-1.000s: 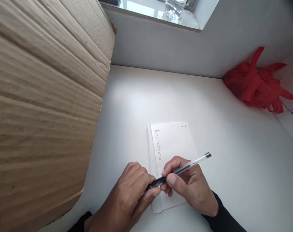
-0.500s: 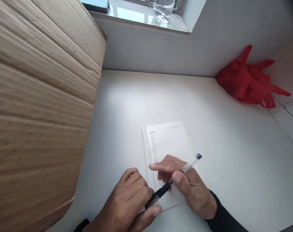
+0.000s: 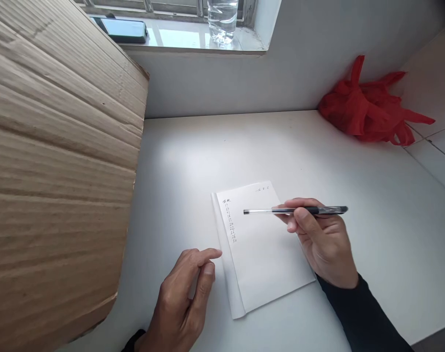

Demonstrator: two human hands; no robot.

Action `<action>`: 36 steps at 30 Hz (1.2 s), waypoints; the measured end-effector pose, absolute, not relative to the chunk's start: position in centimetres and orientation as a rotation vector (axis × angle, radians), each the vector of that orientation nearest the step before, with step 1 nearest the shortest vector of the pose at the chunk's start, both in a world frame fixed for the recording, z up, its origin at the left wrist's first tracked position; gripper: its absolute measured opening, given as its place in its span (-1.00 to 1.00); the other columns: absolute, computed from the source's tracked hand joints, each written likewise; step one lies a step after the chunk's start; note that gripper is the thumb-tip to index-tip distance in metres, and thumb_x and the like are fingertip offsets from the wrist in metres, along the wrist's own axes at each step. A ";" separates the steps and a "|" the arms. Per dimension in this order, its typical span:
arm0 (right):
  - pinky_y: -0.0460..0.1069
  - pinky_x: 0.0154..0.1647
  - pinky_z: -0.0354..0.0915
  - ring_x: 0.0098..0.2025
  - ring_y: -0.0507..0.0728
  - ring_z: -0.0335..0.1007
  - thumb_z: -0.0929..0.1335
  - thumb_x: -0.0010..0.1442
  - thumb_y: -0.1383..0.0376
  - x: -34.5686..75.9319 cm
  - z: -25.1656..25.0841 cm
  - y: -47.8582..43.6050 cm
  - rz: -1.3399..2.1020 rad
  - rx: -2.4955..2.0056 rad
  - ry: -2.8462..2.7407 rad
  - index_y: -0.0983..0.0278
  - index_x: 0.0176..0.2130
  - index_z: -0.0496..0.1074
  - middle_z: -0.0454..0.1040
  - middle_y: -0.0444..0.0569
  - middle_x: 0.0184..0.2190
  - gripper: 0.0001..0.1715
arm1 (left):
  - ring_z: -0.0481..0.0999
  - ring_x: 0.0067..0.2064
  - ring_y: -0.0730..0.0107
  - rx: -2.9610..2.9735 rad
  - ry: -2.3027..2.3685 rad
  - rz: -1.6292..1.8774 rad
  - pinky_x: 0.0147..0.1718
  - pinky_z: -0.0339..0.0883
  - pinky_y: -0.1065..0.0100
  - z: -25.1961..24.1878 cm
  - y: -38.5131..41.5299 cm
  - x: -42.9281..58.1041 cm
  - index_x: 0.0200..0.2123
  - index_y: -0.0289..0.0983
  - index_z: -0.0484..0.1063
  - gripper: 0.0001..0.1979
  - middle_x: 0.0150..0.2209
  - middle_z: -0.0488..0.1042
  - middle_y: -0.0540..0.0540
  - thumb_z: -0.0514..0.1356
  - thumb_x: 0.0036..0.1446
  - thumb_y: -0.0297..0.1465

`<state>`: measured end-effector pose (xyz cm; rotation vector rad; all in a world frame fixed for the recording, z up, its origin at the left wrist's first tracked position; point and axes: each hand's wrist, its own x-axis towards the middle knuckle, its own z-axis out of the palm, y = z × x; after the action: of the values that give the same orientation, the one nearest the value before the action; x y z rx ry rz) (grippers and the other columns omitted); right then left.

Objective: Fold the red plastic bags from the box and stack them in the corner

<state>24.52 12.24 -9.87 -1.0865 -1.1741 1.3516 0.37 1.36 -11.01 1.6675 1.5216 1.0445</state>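
My right hand (image 3: 327,239) pinches a pen (image 3: 259,211) between thumb and fingers, above the upper right part of a notebook (image 3: 270,264). The pen lies nearly level. Its clear barrel points left over the page, and its black end sticks out to the right past the hand. My left hand (image 3: 184,293) is at the notebook's left edge, holding nothing; its index finger is stretched out and its thumb is a little apart from it. A handwritten column of numbers runs down the page's left side, with small writing at the top right.
A large cardboard piece (image 3: 61,176) stands along the left side of the white table (image 3: 178,161). At the back right sits a red bag (image 3: 365,107). On the windowsill are a phone (image 3: 129,30) and a clear water bottle (image 3: 222,22).
My left hand has let go of the pen's black end and moved down and left. My right hand has lifted the pen up and right, turning its clear end to the left.
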 end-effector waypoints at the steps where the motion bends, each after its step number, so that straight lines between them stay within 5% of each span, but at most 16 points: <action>1: 0.15 0.04 0.50 -0.22 0.14 0.54 0.42 0.32 0.17 24.4 -10.0 12.3 1.391 -1.107 -1.169 0.17 -0.11 0.53 0.46 -0.15 -0.46 -0.82 | 0.41 -0.37 0.45 1.665 1.525 1.052 -0.39 0.34 0.39 -11.0 1.3 0.4 0.07 -0.14 0.38 -0.74 -0.35 0.39 0.01 0.05 0.41 -0.48; 5: -0.02 -0.39 0.53 -0.31 0.09 0.48 0.48 0.25 0.16 23.9 -9.7 12.3 1.605 -1.135 -1.077 0.13 -0.09 0.36 0.47 -0.20 -0.41 -0.70 | 0.42 -0.37 0.46 1.647 1.548 1.051 -0.39 0.35 0.40 -11.0 1.3 0.3 0.07 -0.13 0.39 -0.74 -0.36 0.42 0.02 0.05 0.41 -0.47; 10: -0.03 -0.37 0.51 -0.29 0.11 0.51 0.52 0.19 0.16 23.7 -9.0 12.6 1.694 -1.184 -1.056 0.14 -0.15 0.24 0.53 -0.17 -0.40 -0.57 | 0.44 -0.36 0.46 1.639 1.537 1.055 -0.39 0.36 0.41 -10.9 1.2 0.3 0.08 -0.12 0.39 -0.73 -0.35 0.43 0.02 0.05 0.41 -0.47; 15: -0.15 -0.61 0.30 -0.57 -0.01 0.38 0.43 0.27 0.00 24.1 -9.5 12.9 1.766 -1.243 -1.041 0.21 -0.40 0.23 0.48 -0.17 -0.55 -0.55 | 0.44 -0.37 0.45 1.634 1.532 1.048 -0.37 0.38 0.40 -11.0 1.3 0.3 0.06 -0.14 0.39 -0.75 -0.35 0.44 0.01 0.04 0.41 -0.48; 21: -0.20 -0.79 0.02 -0.78 -0.10 0.11 0.42 0.25 -0.08 24.5 -9.6 13.2 1.781 -1.272 -1.012 0.21 -0.23 0.36 0.50 -0.16 -0.58 -0.56 | 0.45 -0.37 0.47 1.616 1.552 1.031 -0.36 0.38 0.41 -11.1 1.3 0.2 0.08 -0.14 0.39 -0.74 -0.34 0.45 0.01 0.05 0.41 -0.46; 23: -0.20 -0.80 -0.02 -0.78 -0.12 0.04 0.39 0.29 -0.07 24.3 -9.7 13.3 1.686 -1.317 -1.042 0.18 -0.03 0.37 0.51 -0.18 -0.55 -0.55 | 0.46 -0.36 0.48 1.599 1.563 1.017 -0.35 0.37 0.44 -11.2 1.2 0.2 0.07 -0.13 0.39 -0.75 -0.33 0.45 0.02 0.04 0.42 -0.46; 26: -0.16 -0.64 0.28 -0.54 0.00 0.38 0.44 0.27 0.06 24.2 -10.1 13.4 1.501 -1.304 -1.085 0.10 0.12 0.28 0.56 -0.12 -0.36 -0.49 | 0.44 -0.34 0.49 1.597 1.564 1.008 -0.33 0.36 0.46 -11.3 1.0 0.2 0.05 -0.12 0.39 -0.77 -0.34 0.44 0.03 0.04 0.42 -0.46; 30: -0.10 -0.38 0.45 -0.24 0.04 0.43 0.45 0.23 0.31 24.7 -10.3 13.5 1.524 -1.168 -1.186 0.03 0.12 0.26 0.47 -0.07 -0.02 -0.47 | 0.43 -0.36 0.49 1.602 1.566 1.001 -0.32 0.36 0.45 -11.5 1.0 0.2 0.04 -0.12 0.38 -0.78 -0.35 0.43 0.03 0.04 0.42 -0.46; 33: -0.06 -0.40 0.46 -0.22 0.06 0.42 0.32 0.31 0.36 25.0 -9.8 13.3 1.672 -1.124 -1.258 -0.02 0.16 0.20 0.40 -0.07 0.03 -0.50 | 0.44 -0.35 0.48 1.611 1.566 0.996 -0.30 0.36 0.43 -11.5 1.0 0.1 0.04 -0.13 0.38 -0.78 -0.34 0.42 0.03 0.04 0.42 -0.47; 36: 0.07 -0.22 0.49 -0.12 0.11 0.41 0.28 0.36 0.35 24.3 -9.3 12.5 1.561 -1.079 -1.580 -0.02 0.14 0.24 0.36 -0.05 0.05 -0.58 | 0.44 -0.32 0.47 1.674 1.552 0.985 -0.28 0.35 0.42 -11.5 0.9 0.1 0.05 -0.15 0.37 -0.76 -0.31 0.40 0.01 0.06 0.41 -0.50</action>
<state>24.35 12.48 -9.32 -1.0792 -1.5797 1.5611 0.08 0.93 -11.49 1.6739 1.5516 0.9849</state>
